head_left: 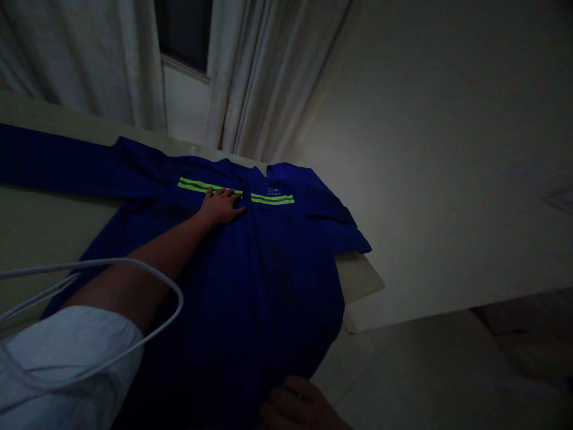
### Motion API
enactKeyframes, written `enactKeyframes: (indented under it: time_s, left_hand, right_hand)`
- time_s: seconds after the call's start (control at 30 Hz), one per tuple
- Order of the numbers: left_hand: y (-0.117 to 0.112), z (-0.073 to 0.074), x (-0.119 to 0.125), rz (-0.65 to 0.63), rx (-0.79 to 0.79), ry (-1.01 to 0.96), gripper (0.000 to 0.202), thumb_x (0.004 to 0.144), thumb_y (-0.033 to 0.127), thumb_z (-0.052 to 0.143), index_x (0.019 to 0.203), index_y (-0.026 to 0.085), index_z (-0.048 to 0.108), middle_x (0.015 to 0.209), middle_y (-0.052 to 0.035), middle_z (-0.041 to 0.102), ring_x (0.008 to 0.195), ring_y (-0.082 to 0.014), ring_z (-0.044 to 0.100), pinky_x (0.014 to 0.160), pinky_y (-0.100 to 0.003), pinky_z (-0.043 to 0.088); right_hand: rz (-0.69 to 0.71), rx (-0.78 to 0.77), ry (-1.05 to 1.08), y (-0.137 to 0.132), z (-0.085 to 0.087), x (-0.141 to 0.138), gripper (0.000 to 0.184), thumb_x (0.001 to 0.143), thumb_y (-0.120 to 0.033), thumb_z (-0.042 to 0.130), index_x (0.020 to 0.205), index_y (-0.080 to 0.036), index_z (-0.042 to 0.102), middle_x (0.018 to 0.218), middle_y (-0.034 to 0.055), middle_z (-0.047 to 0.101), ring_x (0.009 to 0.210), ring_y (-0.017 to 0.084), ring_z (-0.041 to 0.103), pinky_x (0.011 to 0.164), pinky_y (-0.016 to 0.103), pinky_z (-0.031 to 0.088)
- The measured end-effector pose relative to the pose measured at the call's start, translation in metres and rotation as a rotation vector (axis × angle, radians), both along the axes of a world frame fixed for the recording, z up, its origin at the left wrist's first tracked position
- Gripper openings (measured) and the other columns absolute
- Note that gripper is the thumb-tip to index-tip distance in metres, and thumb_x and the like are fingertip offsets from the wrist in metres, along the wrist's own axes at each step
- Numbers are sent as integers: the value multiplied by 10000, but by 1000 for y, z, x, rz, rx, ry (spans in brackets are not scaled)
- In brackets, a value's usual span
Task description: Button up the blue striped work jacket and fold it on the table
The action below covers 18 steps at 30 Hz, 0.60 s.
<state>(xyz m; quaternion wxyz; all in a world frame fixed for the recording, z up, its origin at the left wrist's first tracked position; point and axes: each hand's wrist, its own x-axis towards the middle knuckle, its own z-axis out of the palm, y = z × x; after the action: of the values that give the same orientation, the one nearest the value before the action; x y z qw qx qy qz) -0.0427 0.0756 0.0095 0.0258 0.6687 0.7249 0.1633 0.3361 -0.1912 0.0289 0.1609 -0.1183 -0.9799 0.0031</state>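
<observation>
A dark blue work jacket (pixel 286 269) lies spread front up, with yellow-green reflective strips across the chest and a small pale logo. One sleeve stretches out to the left; the other is folded at the right shoulder. My left hand (pixel 222 205) rests flat on the chest by the left strip, fingers apart, holding nothing. At the bottom of the view, my right hand (pixel 298 403) is closed at the jacket's lower right edge, its fingers curled on the cloth. Its fingertips are dark and partly hidden.
The jacket lies on a pale table (pixel 31 233), whose corner shows at the right. A white cable (pixel 179 298) loops over my left forearm. Behind are curtains (pixel 268 71) and a window; a pale wall (pixel 447 149) stands at right, above a tiled floor (pixel 394 376).
</observation>
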Motion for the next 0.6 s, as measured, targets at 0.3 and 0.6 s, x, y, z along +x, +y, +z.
enactKeyframes:
  time_s: [0.3, 0.6]
  left_hand:
    - [-145, 71, 91, 26, 228, -97, 474, 1024, 325, 368, 1430, 172, 557, 1351, -166, 657, 1107, -307, 660, 951, -430, 519]
    - [-414, -13, 174, -74, -504, -1005, 388, 809, 720, 665, 793, 353, 793, 838, -46, 775, 798, -275, 703, 748, -401, 563]
  right_hand:
    - [-362, -167, 403, -19, -27, 8, 47, 983, -228, 635, 992, -251, 676, 1089, 82, 727, 1022, 253, 624, 890, 446, 507]
    - [-412, -306, 678, -20, -40, -3, 21, 986, -257, 698, 998, -247, 713, 1160, 84, 691, 1097, 249, 622, 963, 445, 508]
